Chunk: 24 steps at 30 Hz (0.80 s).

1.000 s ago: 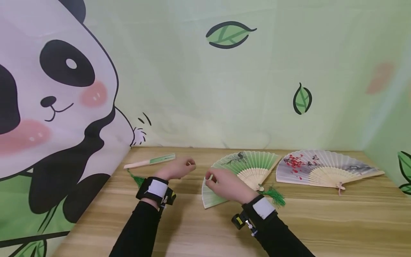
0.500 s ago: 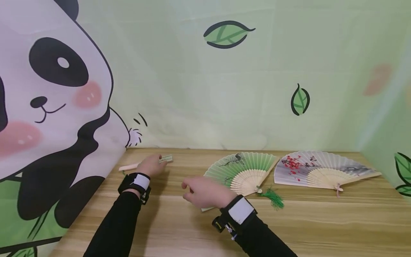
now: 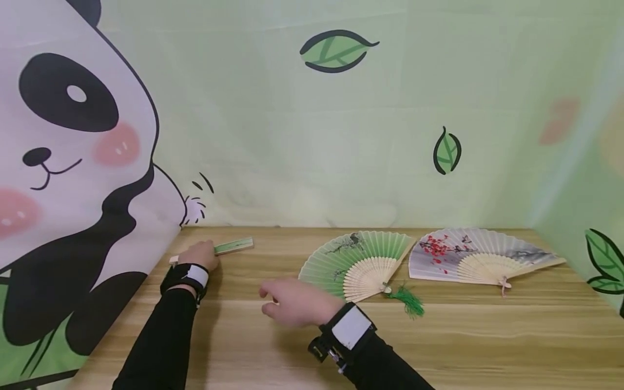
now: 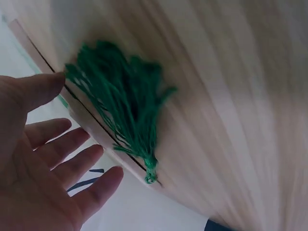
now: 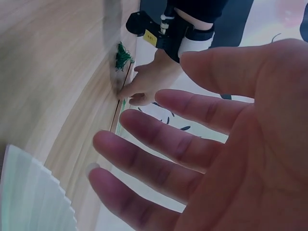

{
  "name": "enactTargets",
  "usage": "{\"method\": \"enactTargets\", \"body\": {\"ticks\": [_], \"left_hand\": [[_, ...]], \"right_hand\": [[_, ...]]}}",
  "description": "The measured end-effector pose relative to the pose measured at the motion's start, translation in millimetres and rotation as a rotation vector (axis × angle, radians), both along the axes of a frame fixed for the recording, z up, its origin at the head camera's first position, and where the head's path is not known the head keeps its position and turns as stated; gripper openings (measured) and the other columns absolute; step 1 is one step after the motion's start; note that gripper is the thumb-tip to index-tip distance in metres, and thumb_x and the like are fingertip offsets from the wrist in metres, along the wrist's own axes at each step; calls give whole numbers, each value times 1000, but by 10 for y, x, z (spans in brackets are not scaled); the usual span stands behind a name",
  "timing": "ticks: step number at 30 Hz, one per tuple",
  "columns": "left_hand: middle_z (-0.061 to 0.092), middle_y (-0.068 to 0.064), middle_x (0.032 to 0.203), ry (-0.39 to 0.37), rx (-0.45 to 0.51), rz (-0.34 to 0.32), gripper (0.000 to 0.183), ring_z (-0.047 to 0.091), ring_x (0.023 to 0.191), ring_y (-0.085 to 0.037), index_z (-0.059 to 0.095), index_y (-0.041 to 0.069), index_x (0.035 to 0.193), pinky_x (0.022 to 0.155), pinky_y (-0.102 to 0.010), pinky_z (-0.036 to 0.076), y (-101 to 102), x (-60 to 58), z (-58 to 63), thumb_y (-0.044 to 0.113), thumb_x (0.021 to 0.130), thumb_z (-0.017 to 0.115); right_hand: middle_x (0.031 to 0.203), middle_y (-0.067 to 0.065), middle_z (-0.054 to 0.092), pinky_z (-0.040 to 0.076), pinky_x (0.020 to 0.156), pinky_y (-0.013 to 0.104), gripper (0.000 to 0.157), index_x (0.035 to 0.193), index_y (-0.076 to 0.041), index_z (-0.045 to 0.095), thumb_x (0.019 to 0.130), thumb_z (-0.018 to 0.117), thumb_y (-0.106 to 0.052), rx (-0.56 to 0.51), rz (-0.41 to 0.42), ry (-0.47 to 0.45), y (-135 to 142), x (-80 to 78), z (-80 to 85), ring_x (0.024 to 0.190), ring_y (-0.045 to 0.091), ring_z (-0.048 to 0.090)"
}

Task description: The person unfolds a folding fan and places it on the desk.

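Note:
At the table's back left lies a folded fan [image 3: 234,246] with a green patterned cover. My left hand [image 3: 199,254] reaches over its handle end. In the left wrist view the thumb is at the fan's near edge and the other fingers are spread on its far side, not curled round it. A green tassel [image 4: 127,101] rests on the wood beside the fan. My right hand [image 3: 302,302] hovers with loosely bent fingers, holding nothing, at the near left part of a spread green fan [image 3: 370,271] and hides some of it.
To the right of the green fan lies an open whitish fan [image 3: 487,260] with red blossoms and a pink tassel. Another green tassel [image 3: 408,301] hangs from the green fan. A panda-printed cloth [image 3: 312,135] stands behind the wooden table [image 3: 468,346].
My left hand has moved left along the folded fan to its handle end. The right hand has moved left and a little nearer. The head view has turned slightly right.

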<state>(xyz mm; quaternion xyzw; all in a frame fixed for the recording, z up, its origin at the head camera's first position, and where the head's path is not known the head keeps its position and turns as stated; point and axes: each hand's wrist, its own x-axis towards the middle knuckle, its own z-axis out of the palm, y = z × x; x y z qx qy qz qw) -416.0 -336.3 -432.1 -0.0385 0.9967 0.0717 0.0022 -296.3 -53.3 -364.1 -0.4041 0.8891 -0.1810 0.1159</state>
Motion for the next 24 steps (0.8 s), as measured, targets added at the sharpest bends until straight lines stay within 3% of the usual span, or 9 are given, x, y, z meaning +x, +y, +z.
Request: {"method": "enactTargets", "body": {"ticks": [2,6,10,14,17,21,24], "left_hand": [[65,-25,97,24,-26,-10,15,62,89,-43,65,-5,94,73,-60,49,17,20,31,6,85,59],[66,-22,87,79,-98,-53,5,63,82,-42,65,0,80,68,-59,50,65,87,113,0,83,61],[65,-16,74,113,-185,-105,17,64,70,-36,61,5,68,61,-54,51,134,188,196,-5,82,61],[65,-14,72,114,-245,-149,23,64,68,-34,59,6,65,59,-52,52,195,248,248,-8,83,60],[66,-13,74,48,-227,-168,20,64,69,-31,59,6,66,60,-48,52,199,256,269,-7,81,63],[60,-10,77,-119,-109,-132,13,56,69,-26,58,4,74,62,-40,47,170,232,300,2,77,71],[52,-7,72,-175,1,-113,18,49,64,-23,57,4,76,57,-34,42,186,209,332,9,75,75]], "right_hand": [[119,5,65,49,88,27,31,126,-10,58,100,55,-26,1,-10,6,27,0,4,102,10,60],[112,2,66,49,83,25,32,126,-10,59,99,56,-27,-12,-15,5,75,-4,6,95,7,60],[101,-1,65,49,77,24,30,125,-10,59,99,56,-25,-52,-39,-26,146,18,33,86,6,57],[103,0,65,49,80,25,30,125,-9,60,99,56,-24,-74,-52,-34,230,24,20,91,8,59],[105,2,66,49,83,25,30,124,-8,60,99,57,-24,-84,-53,-32,293,22,-17,94,9,60],[99,-1,64,49,78,24,28,123,-8,60,99,58,-23,-104,-55,-37,385,35,-45,88,7,58],[95,-3,62,49,75,24,26,121,-9,60,99,57,-23,-126,-70,-59,477,47,-51,84,7,57]]}}
